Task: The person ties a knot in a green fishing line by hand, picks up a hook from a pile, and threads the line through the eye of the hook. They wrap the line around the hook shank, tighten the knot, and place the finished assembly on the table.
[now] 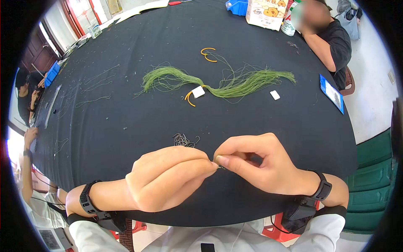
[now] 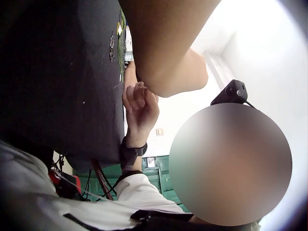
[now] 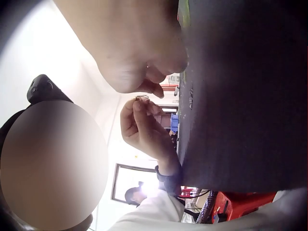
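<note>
My left hand [image 1: 172, 178] and right hand [image 1: 260, 164] meet fingertip to fingertip above the near part of the table. Between the left thumb and fingers a small fish hook [image 3: 142, 97] is pinched, mostly covered by the fingertips. The right thumb and index finger come together right at it, on a thin strand of line that is nearly hidden. A small pile of metal fish hooks [image 1: 184, 140] lies just beyond the left hand. Farther off stretches a bundle of green fishing line [image 1: 239, 86], tied at its middle, with a white tag [image 1: 198, 92].
A yellow ring [image 1: 208, 54] and a small white piece [image 1: 275, 95] lie near the bundle. At right is a blue packet [image 1: 331, 94]; loose strands [image 1: 94, 100] lie at left. A person [image 1: 327, 42] sits at the far right, near a box [image 1: 265, 13].
</note>
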`<state>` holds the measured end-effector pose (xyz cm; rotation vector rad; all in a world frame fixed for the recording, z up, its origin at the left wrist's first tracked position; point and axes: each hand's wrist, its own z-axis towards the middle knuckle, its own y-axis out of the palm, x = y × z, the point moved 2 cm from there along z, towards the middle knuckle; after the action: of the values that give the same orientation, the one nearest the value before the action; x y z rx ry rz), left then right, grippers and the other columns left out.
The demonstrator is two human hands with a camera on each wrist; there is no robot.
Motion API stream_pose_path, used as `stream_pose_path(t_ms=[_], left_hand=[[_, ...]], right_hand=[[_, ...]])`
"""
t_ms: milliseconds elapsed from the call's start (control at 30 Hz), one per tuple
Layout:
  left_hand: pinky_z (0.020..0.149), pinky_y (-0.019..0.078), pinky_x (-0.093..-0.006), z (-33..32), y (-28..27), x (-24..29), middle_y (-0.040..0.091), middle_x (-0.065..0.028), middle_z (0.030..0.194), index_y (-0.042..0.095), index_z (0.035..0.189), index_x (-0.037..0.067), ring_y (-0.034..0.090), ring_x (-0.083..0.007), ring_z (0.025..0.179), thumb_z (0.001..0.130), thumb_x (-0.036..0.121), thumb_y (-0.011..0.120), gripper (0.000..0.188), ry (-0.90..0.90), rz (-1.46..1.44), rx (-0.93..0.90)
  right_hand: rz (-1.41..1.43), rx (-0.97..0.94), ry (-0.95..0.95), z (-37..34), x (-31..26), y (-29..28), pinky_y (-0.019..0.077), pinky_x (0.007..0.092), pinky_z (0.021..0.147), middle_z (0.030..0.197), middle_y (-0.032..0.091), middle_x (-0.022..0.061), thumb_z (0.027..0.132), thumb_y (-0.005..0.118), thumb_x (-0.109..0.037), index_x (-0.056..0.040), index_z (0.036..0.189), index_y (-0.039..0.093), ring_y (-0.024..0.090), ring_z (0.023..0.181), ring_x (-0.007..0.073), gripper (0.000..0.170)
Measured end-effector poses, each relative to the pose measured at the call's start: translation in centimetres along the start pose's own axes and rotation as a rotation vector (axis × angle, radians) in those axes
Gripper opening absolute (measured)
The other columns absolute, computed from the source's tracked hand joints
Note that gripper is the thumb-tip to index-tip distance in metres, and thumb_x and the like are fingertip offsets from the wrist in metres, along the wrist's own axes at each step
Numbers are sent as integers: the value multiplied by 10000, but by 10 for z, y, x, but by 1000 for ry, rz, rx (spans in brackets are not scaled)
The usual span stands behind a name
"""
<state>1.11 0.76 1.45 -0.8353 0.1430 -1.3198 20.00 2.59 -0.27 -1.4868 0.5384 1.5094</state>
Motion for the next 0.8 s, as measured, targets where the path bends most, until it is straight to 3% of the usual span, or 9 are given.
stream_pose_path(t_ms=[300, 367, 467, 567, 667, 800], left_hand=[[586, 512, -262, 2, -4, 1, 636, -155, 830, 618, 885, -49, 640, -204, 706, 702, -102, 668, 197, -108, -26, -22], [550, 510, -264, 4, -2, 0, 631, -143, 786, 617, 851, -57, 627, -210, 645, 664, -115, 677, 204, -106, -28, 37], [532, 508, -269, 4, 0, 0, 626, -137, 760, 616, 831, -63, 620, -214, 611, 648, -120, 682, 203, -98, -14, 73], [529, 509, -277, 4, 1, -1, 621, -141, 756, 613, 827, -66, 616, -223, 610, 651, -115, 684, 196, -84, 20, 79], [525, 510, -289, 3, 2, -1, 614, -147, 757, 609, 835, -70, 610, -237, 611, 652, -111, 686, 203, -66, 57, 72], [524, 513, -308, 2, 3, -1, 601, -159, 775, 597, 858, -81, 604, -261, 626, 647, -106, 688, 231, -46, 84, 34]], right_hand=[[252, -117, 130, -2, 2, 10, 358, 209, 493, 682, 623, 12, 887, 591, -92, 0, 951, 672, 463, 578, 20, 138], [306, -144, 188, -4, 0, 10, 387, 210, 509, 719, 652, 33, 886, 591, -85, 2, 955, 674, 490, 602, 21, 139], [156, -151, 92, -6, -4, 12, 443, 228, 515, 733, 668, 64, 855, 595, -24, 20, 973, 670, 583, 589, 87, 146], [-47, -149, -81, -7, -8, 12, 457, 258, 492, 739, 665, 92, 820, 613, -9, -3, 947, 677, 604, 554, 150, 142], [-252, -27, -282, -11, -8, 19, 466, 334, 514, 675, 591, 115, 813, 631, -89, -14, 814, 614, 589, 578, 258, 76], [-435, 11, -402, -14, -15, 22, 455, 349, 488, 648, 543, 81, 773, 648, -85, -37, 779, 576, 573, 572, 237, 87]])
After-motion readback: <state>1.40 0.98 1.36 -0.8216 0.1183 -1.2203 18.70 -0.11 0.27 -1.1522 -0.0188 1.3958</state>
